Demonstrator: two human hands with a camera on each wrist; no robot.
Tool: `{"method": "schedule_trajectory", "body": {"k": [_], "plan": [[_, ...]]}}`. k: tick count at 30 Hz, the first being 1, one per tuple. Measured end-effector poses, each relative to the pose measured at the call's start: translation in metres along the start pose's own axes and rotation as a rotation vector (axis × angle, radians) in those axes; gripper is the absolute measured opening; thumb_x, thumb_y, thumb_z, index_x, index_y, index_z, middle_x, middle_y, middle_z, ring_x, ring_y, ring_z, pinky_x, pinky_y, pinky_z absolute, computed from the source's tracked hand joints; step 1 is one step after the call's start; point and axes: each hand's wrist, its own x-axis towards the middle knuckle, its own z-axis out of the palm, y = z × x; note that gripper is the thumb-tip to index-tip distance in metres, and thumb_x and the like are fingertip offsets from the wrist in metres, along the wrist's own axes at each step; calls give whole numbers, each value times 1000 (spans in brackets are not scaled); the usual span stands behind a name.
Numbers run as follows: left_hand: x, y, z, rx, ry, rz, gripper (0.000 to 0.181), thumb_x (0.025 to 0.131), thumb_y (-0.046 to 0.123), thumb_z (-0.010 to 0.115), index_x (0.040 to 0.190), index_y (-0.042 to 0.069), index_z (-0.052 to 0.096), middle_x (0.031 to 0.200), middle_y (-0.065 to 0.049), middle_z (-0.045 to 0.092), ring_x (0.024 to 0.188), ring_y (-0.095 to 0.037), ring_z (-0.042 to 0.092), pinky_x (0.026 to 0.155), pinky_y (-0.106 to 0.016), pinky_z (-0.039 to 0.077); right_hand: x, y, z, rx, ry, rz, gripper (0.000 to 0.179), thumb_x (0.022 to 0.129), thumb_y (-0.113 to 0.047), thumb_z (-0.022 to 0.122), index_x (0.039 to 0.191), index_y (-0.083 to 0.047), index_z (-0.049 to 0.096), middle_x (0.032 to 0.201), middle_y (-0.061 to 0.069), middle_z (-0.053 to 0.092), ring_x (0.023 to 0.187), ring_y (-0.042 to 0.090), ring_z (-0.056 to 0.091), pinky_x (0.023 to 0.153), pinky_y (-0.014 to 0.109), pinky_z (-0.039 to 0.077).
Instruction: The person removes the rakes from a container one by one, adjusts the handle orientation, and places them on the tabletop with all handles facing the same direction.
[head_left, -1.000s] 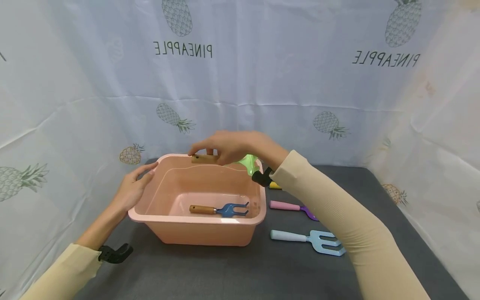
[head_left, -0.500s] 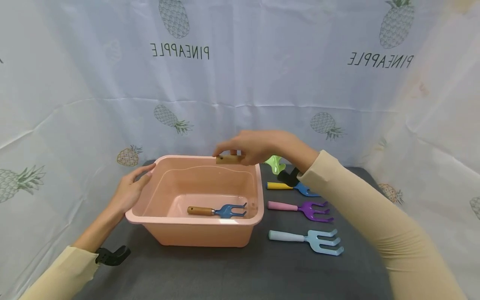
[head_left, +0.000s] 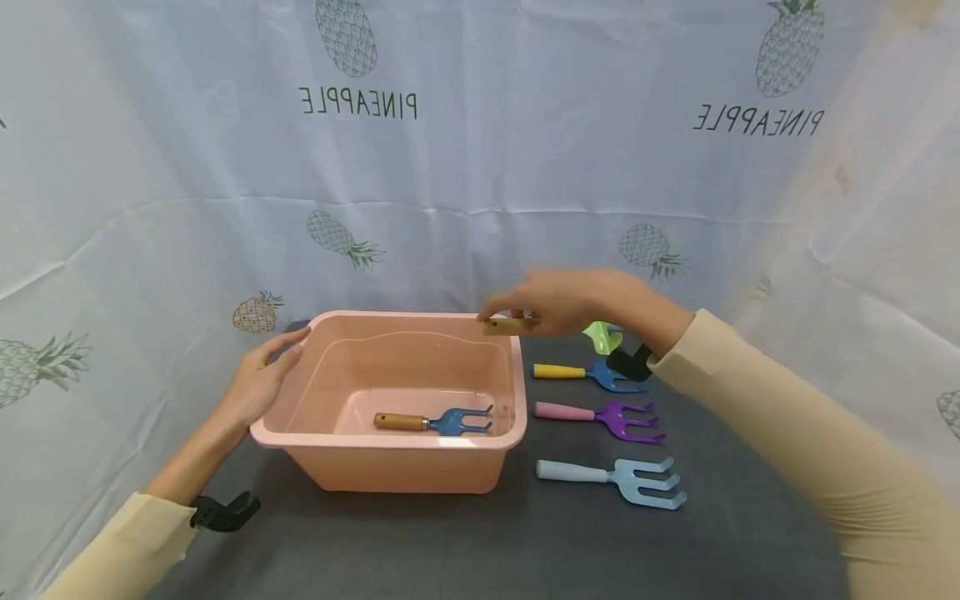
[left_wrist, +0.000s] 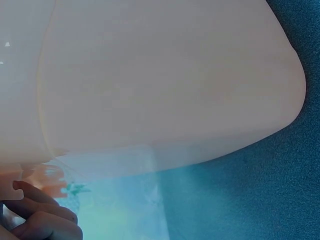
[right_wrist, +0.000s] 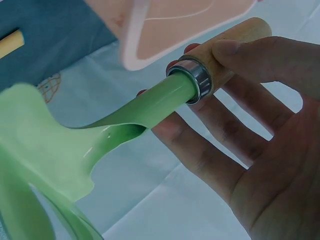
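My right hand point(head_left: 558, 300) pinches the wooden handle point(head_left: 506, 327) of a green hand fork point(right_wrist: 45, 145), beyond the back right corner of a pink plastic basin point(head_left: 408, 467). In the right wrist view, thumb and fingers grip the handle just behind its metal collar, and the green head points away. My left hand point(head_left: 258, 383) holds the basin's left rim; in the left wrist view its curled fingers point(left_wrist: 47, 222) show at the basin's edge. Inside the basin lies a blue hand fork point(head_left: 453, 422) with a wooden handle.
To the right of the basin, on the dark table point(head_left: 450, 542), lie a blue fork with a yellow handle point(head_left: 558, 371), a purple fork with a pink handle point(head_left: 622, 421) and a light blue fork point(head_left: 637, 483). A pineapple-print curtain point(head_left: 510, 150) hangs behind.
My right hand has moved right with the green hand fork, from over the basin's back rim to its back right corner. My left hand stays on the rim.
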Motion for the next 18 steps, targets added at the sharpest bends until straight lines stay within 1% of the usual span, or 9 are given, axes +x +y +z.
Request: {"method": "schedule_trajectory", "body": {"k": [2,3,5,8,10,14,16,18], "plan": [[0,0,0,5,4,0,58,102,49,36,150,17,35,157,-18,27,133,-43,41,78,-13,44,-5,5,3,14,-4,10,54,93,-8,58,135,-39,50,107,0,68,76,15,61,64,24,53],[0,0,0,8,5,0,58,102,49,36,150,17,35,157,-18,27,133,-43,41,80,-16,46,-7,8,4,23,-4,15,54,93,-7,58,136,-39,50,108,0,68,77,15,61,65,24,53],[1,-1,-1,9,3,0,58,102,49,35,151,18,34,157,-18,26,134,-44,40,87,-28,49,-11,14,7,30,4,27,56,92,-6,59,136,-39,49,109,-2,67,81,14,61,67,26,53],[1,-1,0,8,1,0,58,102,49,35,151,18,34,158,-18,24,135,-44,38,94,-46,46,-18,25,11,34,17,32,59,89,-1,60,134,-39,50,113,-3,66,88,15,62,71,28,54],[2,-2,0,4,-4,-3,58,102,49,34,151,18,33,158,-18,24,135,-45,37,96,-51,44,-22,32,15,26,22,41,61,88,1,60,134,-39,50,114,-3,65,92,16,63,74,30,55],[2,-3,0,8,-8,-11,57,102,48,34,151,20,32,157,-18,25,134,-44,39,92,-45,48,-30,45,24,20,18,65,62,88,2,59,135,-38,49,119,-2,65,97,17,64,78,33,56],[2,-3,1,8,-7,-12,57,102,48,34,151,20,32,157,-18,26,133,-44,41,91,-42,49,-35,51,28,18,19,75,61,88,2,58,136,-36,49,118,0,65,99,19,65,79,35,55],[2,-2,1,10,-1,-11,57,102,49,35,151,20,33,157,-18,26,133,-44,41,91,-43,49,-39,56,31,11,21,87,61,89,2,57,136,-36,49,117,1,66,100,19,65,79,35,55]]}}
